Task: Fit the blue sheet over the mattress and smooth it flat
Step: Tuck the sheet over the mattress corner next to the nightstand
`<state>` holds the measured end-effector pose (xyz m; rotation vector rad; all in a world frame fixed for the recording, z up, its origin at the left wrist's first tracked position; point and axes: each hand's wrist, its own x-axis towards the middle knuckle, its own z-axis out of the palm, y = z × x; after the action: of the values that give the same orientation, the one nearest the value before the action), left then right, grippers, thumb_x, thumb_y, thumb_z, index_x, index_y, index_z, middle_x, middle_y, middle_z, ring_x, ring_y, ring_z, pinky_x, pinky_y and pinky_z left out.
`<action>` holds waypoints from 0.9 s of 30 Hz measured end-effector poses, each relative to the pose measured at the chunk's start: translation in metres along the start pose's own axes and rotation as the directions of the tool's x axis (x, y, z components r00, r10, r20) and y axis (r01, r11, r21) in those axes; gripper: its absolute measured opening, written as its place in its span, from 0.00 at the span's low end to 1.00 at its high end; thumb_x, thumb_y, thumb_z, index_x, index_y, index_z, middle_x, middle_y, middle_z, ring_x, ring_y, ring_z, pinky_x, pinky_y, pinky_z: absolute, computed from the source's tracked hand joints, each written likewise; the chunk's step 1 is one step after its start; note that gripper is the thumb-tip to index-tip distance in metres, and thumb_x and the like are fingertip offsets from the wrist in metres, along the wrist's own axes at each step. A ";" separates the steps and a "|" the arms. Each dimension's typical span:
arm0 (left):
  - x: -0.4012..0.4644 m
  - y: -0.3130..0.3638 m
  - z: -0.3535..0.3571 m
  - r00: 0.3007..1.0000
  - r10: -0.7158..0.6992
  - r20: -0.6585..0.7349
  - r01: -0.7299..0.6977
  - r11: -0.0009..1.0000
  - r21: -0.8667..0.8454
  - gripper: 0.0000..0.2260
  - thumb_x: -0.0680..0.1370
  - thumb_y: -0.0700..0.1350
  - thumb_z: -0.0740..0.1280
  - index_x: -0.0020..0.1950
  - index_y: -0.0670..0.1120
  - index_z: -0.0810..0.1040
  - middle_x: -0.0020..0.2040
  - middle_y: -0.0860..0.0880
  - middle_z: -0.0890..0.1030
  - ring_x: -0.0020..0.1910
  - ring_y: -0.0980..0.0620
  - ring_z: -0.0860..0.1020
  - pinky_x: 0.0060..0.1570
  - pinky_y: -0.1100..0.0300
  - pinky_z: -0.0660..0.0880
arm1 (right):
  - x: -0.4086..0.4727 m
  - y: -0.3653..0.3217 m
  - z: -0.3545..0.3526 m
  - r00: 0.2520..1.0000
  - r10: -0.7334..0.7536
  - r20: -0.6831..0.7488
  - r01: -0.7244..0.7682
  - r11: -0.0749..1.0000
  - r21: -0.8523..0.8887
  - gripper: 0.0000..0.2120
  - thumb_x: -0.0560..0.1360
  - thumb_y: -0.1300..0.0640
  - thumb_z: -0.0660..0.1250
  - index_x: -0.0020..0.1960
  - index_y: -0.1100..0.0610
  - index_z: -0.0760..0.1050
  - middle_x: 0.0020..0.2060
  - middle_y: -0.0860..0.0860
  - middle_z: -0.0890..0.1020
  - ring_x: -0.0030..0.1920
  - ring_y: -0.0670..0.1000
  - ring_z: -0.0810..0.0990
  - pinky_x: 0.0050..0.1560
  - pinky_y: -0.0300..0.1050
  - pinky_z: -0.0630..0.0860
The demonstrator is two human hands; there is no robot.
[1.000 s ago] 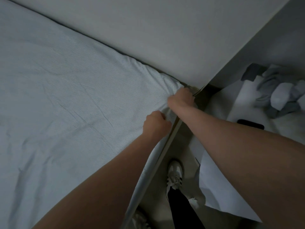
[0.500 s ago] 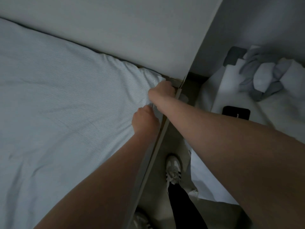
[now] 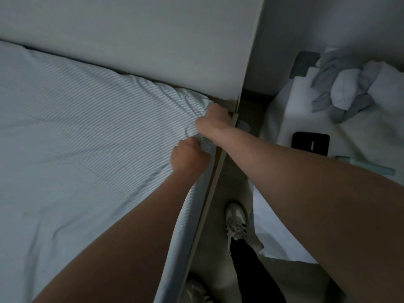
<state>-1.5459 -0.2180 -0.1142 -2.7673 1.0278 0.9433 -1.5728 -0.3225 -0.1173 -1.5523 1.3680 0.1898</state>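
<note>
Nearest the camera, 2 bare forearms reach forward from the bottom edge toward the bed's far right corner. The left hand (image 3: 189, 154) is balled into a fist at the mattress's right edge, its fingers curled around a pinch of the blue sheet (image 3: 87, 132). Just beyond it, the right hand (image 3: 213, 121) sits at the corner itself, knuckles up, fingers curled down over the sheet's gathered edge beside the bed frame (image 3: 215, 169).

Compared with 0.5 s ago, both hands hold the same corner in much the same grip; the view has swung, so the headboard (image 3: 142, 47) fills more of the top.

The striped sheet covers the mattress, spread from the left of the view to that corner, with creases fanning out from the hands. Its visible right edge runs from near to far along the frame.
</note>
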 end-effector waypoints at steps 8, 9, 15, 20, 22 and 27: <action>-0.016 0.006 0.002 0.998 0.036 -0.052 -0.035 0.999 0.019 0.08 0.70 0.44 0.66 0.47 0.44 0.77 0.42 0.45 0.79 0.43 0.42 0.78 0.36 0.56 0.67 | -0.017 0.006 -0.014 0.997 -0.072 0.013 0.073 0.995 -0.071 0.20 0.74 0.61 0.62 0.65 0.61 0.71 0.61 0.58 0.78 0.60 0.59 0.77 0.55 0.45 0.75; -0.018 0.006 0.004 0.997 0.047 -0.059 -0.046 0.999 0.017 0.09 0.70 0.44 0.65 0.48 0.44 0.78 0.43 0.44 0.80 0.43 0.42 0.78 0.36 0.56 0.67 | -0.019 0.008 -0.014 0.997 -0.073 0.023 0.074 0.995 -0.065 0.20 0.74 0.61 0.62 0.66 0.61 0.71 0.62 0.58 0.77 0.61 0.59 0.77 0.57 0.46 0.75; -0.030 0.009 0.011 0.996 0.081 -0.041 -0.081 0.997 0.007 0.08 0.70 0.44 0.65 0.48 0.43 0.77 0.43 0.44 0.80 0.43 0.41 0.78 0.36 0.56 0.67 | -0.028 0.019 -0.021 0.998 -0.053 0.041 0.057 0.993 -0.100 0.21 0.75 0.60 0.62 0.68 0.60 0.69 0.64 0.58 0.76 0.63 0.59 0.76 0.59 0.46 0.73; -0.028 0.001 0.013 0.997 0.069 0.044 -0.063 0.991 -0.118 0.08 0.70 0.42 0.65 0.48 0.43 0.75 0.47 0.44 0.79 0.47 0.42 0.78 0.38 0.56 0.67 | -0.018 0.019 -0.012 0.999 0.044 0.022 -0.040 0.987 -0.153 0.26 0.74 0.61 0.64 0.71 0.62 0.65 0.67 0.59 0.73 0.66 0.59 0.73 0.59 0.44 0.72; -0.032 -0.010 0.011 0.994 0.061 0.092 -0.036 0.967 -0.251 0.10 0.70 0.41 0.65 0.50 0.40 0.75 0.51 0.43 0.77 0.52 0.43 0.76 0.42 0.55 0.70 | -0.017 0.009 -0.005 0.995 0.102 -0.005 -0.101 0.971 -0.216 0.30 0.74 0.61 0.67 0.73 0.65 0.61 0.69 0.61 0.69 0.68 0.60 0.70 0.63 0.47 0.70; -0.060 -0.057 0.013 0.984 0.144 -0.109 -0.169 0.947 -0.272 0.23 0.74 0.47 0.62 0.67 0.40 0.68 0.65 0.41 0.71 0.64 0.41 0.69 0.65 0.51 0.66 | -0.052 -0.004 0.023 0.948 -0.113 -0.296 -0.036 0.890 -0.455 0.34 0.68 0.59 0.69 0.70 0.61 0.60 0.68 0.61 0.63 0.68 0.62 0.62 0.68 0.55 0.62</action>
<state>-1.5543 -0.1356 -0.1009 -3.0163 1.2328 1.0729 -1.5759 -0.2720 -0.0908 -2.0732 1.6187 0.2603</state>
